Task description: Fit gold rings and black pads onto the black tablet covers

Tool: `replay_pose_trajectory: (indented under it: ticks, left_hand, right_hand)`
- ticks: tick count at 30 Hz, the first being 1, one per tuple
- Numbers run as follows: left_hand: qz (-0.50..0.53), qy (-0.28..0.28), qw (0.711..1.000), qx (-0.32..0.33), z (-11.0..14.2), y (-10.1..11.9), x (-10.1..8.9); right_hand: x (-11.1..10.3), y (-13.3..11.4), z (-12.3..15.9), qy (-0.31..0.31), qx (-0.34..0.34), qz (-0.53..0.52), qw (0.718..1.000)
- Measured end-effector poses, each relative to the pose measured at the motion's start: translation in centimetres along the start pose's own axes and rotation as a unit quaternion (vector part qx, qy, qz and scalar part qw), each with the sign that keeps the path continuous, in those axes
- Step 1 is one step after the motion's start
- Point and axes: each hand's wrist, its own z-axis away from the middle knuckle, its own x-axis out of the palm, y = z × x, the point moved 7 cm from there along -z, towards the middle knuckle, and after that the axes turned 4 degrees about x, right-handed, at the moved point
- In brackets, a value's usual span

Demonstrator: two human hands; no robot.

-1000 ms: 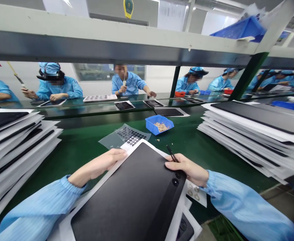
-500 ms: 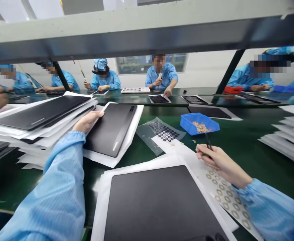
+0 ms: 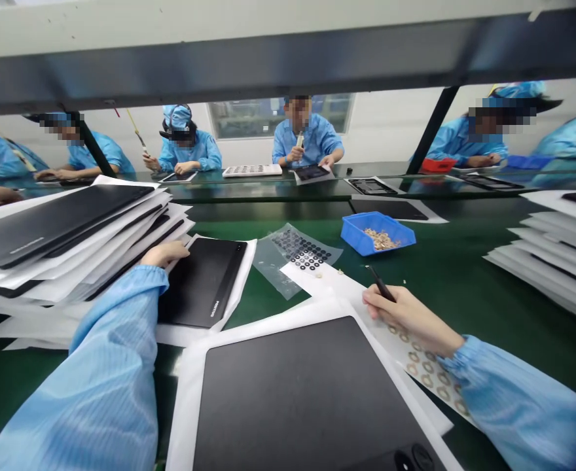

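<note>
**Black tweezers** [image 3: 379, 284]: pinched between thumb and curled fingers of the right hand [image 3: 410, 318], tips angled up and left.
**Sheet of gold rings** [image 3: 428, 366]: just under that hand.
**Blue bin of gold parts** [image 3: 377, 234]: ahead of the tweezers.
**Left hand** [image 3: 163, 255]: fingers pressed together, lying flat on the edge of a black tablet [image 3: 202, 282] on white backing.
**Larger black tablet** [image 3: 292, 392]: between and nearer than both hands.

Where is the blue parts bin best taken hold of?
Probably by the near rim of the blue parts bin, coming from the person's side: its raised, sloped walls give an edge to pinch, and the loose gold-coloured parts inside stay uncovered.
</note>
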Motion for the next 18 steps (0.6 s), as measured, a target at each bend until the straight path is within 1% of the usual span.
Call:
replay_pose_trajectory:
  ticks: [2,4,5,7,9,11,13,15,18]
  left_hand:
    - [-0.035,-0.012,0.999,-0.002,-0.1,0.4,0.1]
    - [-0.064,0.012,0.998,0.022,-0.1,1.9,0.2]
    - [-0.075,0.032,0.996,0.043,0.1,3.1,0.4]
    - [-0.086,0.074,0.988,0.107,0.8,6.2,1.4]
    - [-0.083,0.104,0.973,0.19,1.9,9.9,3.0]
    - [-0.071,0.121,0.954,0.266,3.1,13.1,4.7]
    - [-0.056,0.134,0.938,0.314,3.5,15.4,5.8]
    - [-0.038,0.142,0.93,0.336,3.0,16.4,6.1]
    - [-0.012,0.14,0.93,0.34,0.8,16.3,5.5]
  right_hand:
    - [-0.3,-0.1,-0.2,0.026,-0.032,0.072,0.997]
    - [-0.8,-0.7,-0.4,0.055,-0.072,0.163,0.982]
    - [-0.9,-1.2,-0.7,0.065,-0.086,0.202,0.973]
    - [-1.3,-2.4,-1.6,0.077,-0.099,0.255,0.959]
    - [-1.7,-3.9,-3.0,0.084,-0.096,0.281,0.951]
    - [-2.0,-5.6,-5.1,0.094,-0.096,0.305,0.943]
    - [-2.0,-7.2,-7.8,0.106,-0.091,0.327,0.935]
    - [-1.7,-8.4,-10.8,0.116,-0.077,0.343,0.929]
    - [-0.6,-9.4,-15.1,0.124,-0.048,0.345,0.929]
